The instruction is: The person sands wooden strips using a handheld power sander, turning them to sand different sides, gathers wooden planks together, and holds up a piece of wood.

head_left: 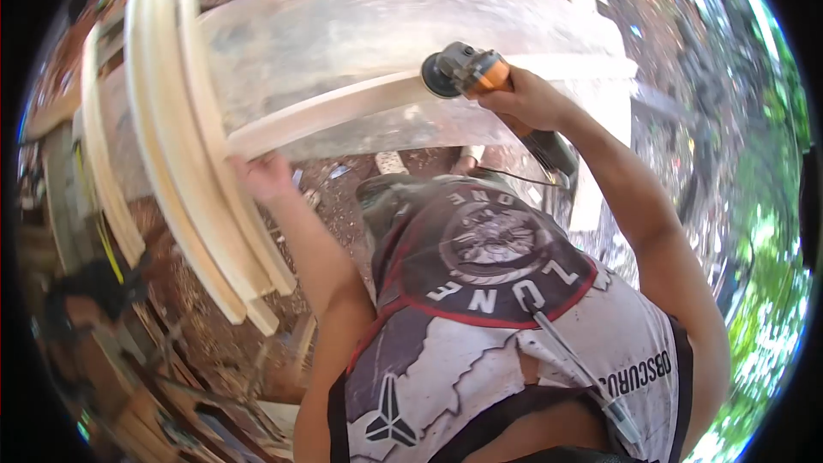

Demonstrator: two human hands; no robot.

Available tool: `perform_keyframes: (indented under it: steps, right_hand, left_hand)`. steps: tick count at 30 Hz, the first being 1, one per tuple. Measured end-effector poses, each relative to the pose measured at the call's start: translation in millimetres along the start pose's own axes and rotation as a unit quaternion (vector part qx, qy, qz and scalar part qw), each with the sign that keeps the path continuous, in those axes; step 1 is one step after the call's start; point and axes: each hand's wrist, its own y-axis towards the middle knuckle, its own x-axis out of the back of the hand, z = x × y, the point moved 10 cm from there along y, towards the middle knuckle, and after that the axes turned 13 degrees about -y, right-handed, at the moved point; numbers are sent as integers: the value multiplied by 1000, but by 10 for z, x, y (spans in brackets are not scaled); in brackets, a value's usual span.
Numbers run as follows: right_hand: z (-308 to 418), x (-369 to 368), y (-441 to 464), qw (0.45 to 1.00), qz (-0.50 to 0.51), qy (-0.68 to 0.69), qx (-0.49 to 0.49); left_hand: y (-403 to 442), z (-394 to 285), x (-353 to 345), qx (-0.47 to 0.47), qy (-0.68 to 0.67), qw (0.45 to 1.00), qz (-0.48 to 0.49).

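In my right hand [530,101] is an orange and grey angle grinder [484,70], my fingers wrapped round its body. Its dark round disc [437,79] is over the far part of a pale wooden board [330,113], at or just above the wood; I cannot tell if it touches. The board lies across a worn wooden worktable [283,43]. At the board's left end, my left hand [266,177] is closed on the edge, slightly blurred. A dark cord [519,177] trails below the grinder.
Several long pale wooden strips [176,146] lie across the table's left side and overhang its near edge. Another strip [103,150] lies farther left, near a yellow strip [111,249]. Wood shavings litter the brown ground [197,283]. Greenery [763,274] shows at right.
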Motion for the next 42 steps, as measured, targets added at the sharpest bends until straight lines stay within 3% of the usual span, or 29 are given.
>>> perform_keyframes:
  steps: [6,9,10,13,15,19,20,21,22,24,26,30,31,32,35,38,40,42]
  right_hand:
    - [-1328,446,-227,994,-72,49,-61]
    - [-2074,561,-299,973,-81,168,-137]
    - [-2127,672,-372,968,-97,204,-111]
    - [-2789,723,-411,936,-100,293,-167]
    - [-3043,795,-510,912,-130,334,-200]
    - [-3891,944,-618,903,-234,273,-236]
    - [-3951,1037,-624,897,-277,256,-230]
    - [-3881,943,-697,866,-281,355,-211]
    - [-3443,657,-865,827,-284,446,-192]
    - [-3267,358,-1005,809,-252,493,-196]
    - [-3150,25,-1147,785,-219,540,-210]
    - [-2667,-163,-1012,825,-220,475,-215]
    - [-2429,-167,-910,866,-200,420,-183]
    - [-2183,-172,-818,901,-180,364,-151]
    - [-1429,-262,-522,974,-84,192,-88]
    - [-684,-467,-354,995,13,102,-8]
    - [-373,-646,-305,995,58,76,17]
    - [-74,-732,-282,992,63,65,86]
  left_hand:
    - [-77,-36,-127,-24,34,998,41]
    - [-121,-162,-54,-67,80,994,31]
    - [-97,-215,25,-61,80,994,36]
    - [-130,-281,-123,-47,51,989,133]
    - [-269,-391,-159,-110,120,981,106]
    - [-504,-363,43,-102,105,987,71]
    - [-603,-332,213,-73,136,988,11]
    - [-684,-303,405,-45,166,984,-51]
    - [-564,-574,751,-51,162,984,-53]
    - [-625,-817,1370,-93,369,920,-95]
    - [-763,-792,1444,-62,337,927,-151]
    - [-921,193,1266,81,172,930,-314]
    - [-1008,456,1214,140,165,913,-345]
    - [-933,543,1327,141,172,912,-345]
    - [-813,505,1419,85,396,854,-326]
    - [-1020,617,879,-15,275,882,-381]
    - [-913,540,921,-2,228,913,-339]
    - [-1113,588,535,-29,255,900,-351]
